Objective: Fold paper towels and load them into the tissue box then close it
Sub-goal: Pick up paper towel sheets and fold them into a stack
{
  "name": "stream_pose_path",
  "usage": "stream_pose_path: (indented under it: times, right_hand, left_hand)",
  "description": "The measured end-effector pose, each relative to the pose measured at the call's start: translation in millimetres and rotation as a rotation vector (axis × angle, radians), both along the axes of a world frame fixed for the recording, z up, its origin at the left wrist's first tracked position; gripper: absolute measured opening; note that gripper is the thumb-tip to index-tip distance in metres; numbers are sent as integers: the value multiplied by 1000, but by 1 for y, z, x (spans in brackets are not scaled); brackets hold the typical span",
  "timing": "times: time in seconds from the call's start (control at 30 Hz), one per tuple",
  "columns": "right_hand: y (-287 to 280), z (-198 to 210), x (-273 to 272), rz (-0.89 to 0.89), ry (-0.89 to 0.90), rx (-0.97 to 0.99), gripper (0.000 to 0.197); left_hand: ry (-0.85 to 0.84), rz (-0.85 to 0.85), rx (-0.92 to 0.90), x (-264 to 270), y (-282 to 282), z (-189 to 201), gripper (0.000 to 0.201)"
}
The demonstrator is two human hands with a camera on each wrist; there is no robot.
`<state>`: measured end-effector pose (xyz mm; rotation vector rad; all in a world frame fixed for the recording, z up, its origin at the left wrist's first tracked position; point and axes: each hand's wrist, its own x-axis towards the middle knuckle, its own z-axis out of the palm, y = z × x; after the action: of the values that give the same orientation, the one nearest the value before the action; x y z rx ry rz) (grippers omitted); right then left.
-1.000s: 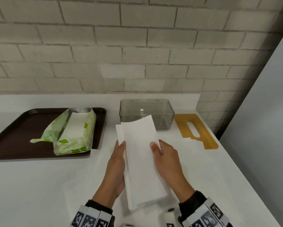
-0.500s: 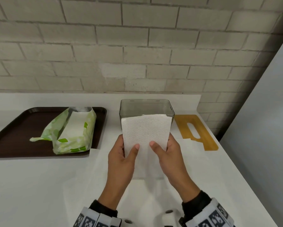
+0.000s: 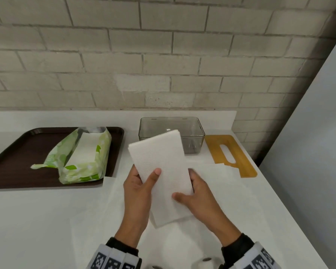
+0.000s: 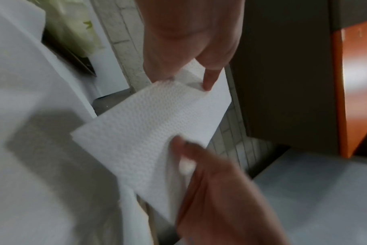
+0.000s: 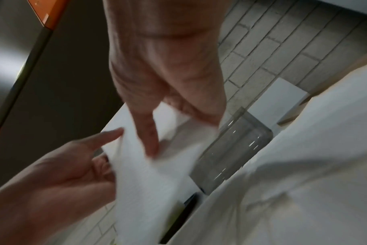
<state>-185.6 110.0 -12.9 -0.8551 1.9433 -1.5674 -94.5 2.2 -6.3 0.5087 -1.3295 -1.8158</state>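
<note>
I hold a folded white paper towel [image 3: 163,171] in both hands above the counter, its long side slanting up to the left. My left hand [image 3: 143,181] pinches its left edge, thumb on top. My right hand [image 3: 194,189] grips the lower right part, thumb on top and fingers along the right edge. The clear grey tissue box [image 3: 192,133] stands open just behind the towel and looks to have nothing in it. Its wooden lid [image 3: 239,162], with a slot, lies flat to the box's right. The wrist views show the towel [image 4: 144,129] [image 5: 149,165] between both hands.
A dark tray [image 3: 13,162] at the left holds an opened green pack of paper towels [image 3: 85,158]. Loose unfolded sheets [image 3: 221,181] lie on the white counter [image 3: 37,220] under my hands. A brick wall runs behind; the counter's right edge falls away beside the lid.
The folded towel, held up square in front of the box half a second ago, now lies tilted and turned leftward. My right thumb has slid down to its lower part.
</note>
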Motion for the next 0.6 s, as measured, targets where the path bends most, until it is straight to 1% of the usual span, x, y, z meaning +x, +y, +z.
stream_pose_path:
  times: [0.07, 0.13, 0.17, 0.2, 0.23, 0.27, 0.3, 0.4, 0.47, 0.6]
  right_hand:
    - [10, 3, -5, 156, 25, 200, 35]
    - [21, 9, -14, 190, 96, 291, 27]
    - [27, 14, -20, 172, 121, 289, 24]
    - [32, 19, -26, 136, 135, 259, 21]
    - [37, 24, -31, 79, 146, 207, 18]
    - [40, 27, -36, 8, 147, 138, 14]
    - [41, 27, -40, -63, 121, 53, 13]
    - [37, 18, -37, -207, -67, -182, 17]
    - [31, 10, -32, -259, -104, -241, 20]
    - [26, -1, -27, -294, -91, -282, 24]
  left_hand:
    - [77, -3, 82, 7, -14, 3, 36]
    - [79, 17, 65, 17, -32, 1, 46]
    - [31, 26, 12, 22, -41, -1, 43]
    - [-34, 32, -42, 27, -47, -2, 34]
    - [-102, 25, -93, 31, -51, -5, 31]
    - [-170, 17, -136, 34, -52, -7, 33]
    - [-236, -4, -164, 36, -51, -9, 33]
    - [-385, -19, -214, 36, -41, -15, 26]
    - [-431, 24, -213, 32, -36, -19, 25]
    - [-423, 81, -153, 26, -25, -21, 31]
